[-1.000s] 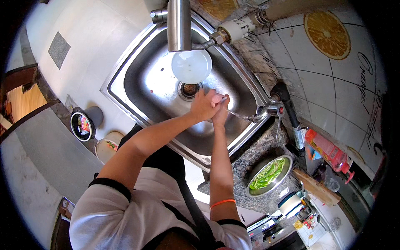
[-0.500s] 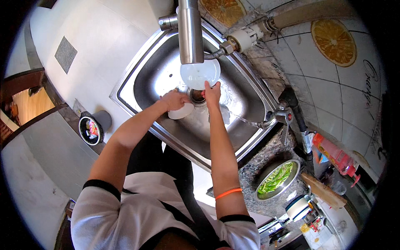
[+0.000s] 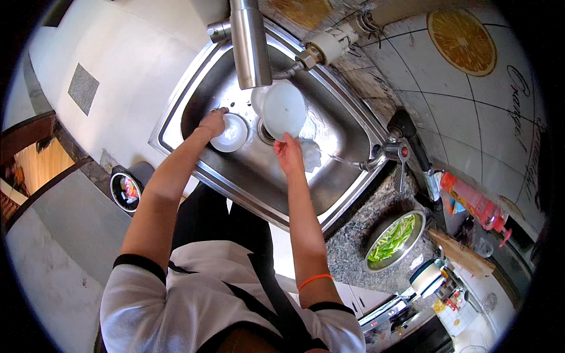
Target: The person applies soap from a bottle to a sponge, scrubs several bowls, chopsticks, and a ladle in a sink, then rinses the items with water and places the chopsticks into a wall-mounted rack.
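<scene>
In the stainless steel sink [image 3: 229,170], my right hand [image 3: 288,154] is closed on the near rim of a white plate [image 3: 285,109], which is raised and tilted. Partly behind that plate shows another white dish [image 3: 257,100]. My left hand [image 3: 213,123] is closed at the left rim of a small white bowl [image 3: 230,134], its inside facing up. The drain [image 3: 265,132] lies between bowl and plate, partly covered. From the tap [image 3: 379,159] at the right, a thin stream of water runs into the sink.
A brushed metal cylinder [image 3: 252,53] with a pipe joint [image 3: 321,52] stands over the far side. On the granite counter [image 3: 347,247] sits a metal bowl of green vegetables [image 3: 393,240]. Further right are a red bottle [image 3: 471,200] and a wooden board [image 3: 462,253]. A bin [image 3: 126,191] stands left.
My left hand has moved left and away with the small bowl, turning its inside upward. My right hand's plate is tilted differently, and another white dish now shows behind it.
</scene>
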